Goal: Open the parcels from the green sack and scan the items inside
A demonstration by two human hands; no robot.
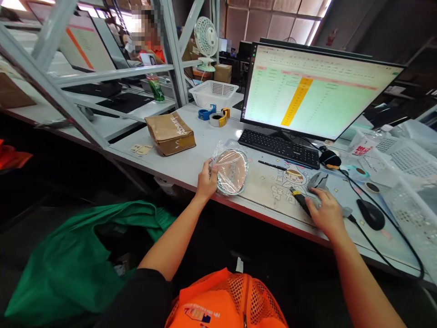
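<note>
1. Left hand (206,182): thumb and fingers clamped on the left rim of one disc (232,172), round, pinkish-brown, pale-edged, in shiny clear wrap.
2. Right hand (327,212): over one scanner (317,181); cannot tell whether it grips. One cutter (299,199) beside its fingers.
3. Beyond the left grip: two tapes (205,115), one basket (213,97).
4. Left of it: one paper bag (170,134); lower, one green sack (68,255), contents unclear.

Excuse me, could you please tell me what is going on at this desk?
A person's left hand holds a round item in clear plastic at the front edge of the desk. The right hand is at a grey scanner and a box cutter; whether it grips either is unclear. A brown package sits to the left, and a monitor behind the keyboard shows a spreadsheet.
</note>
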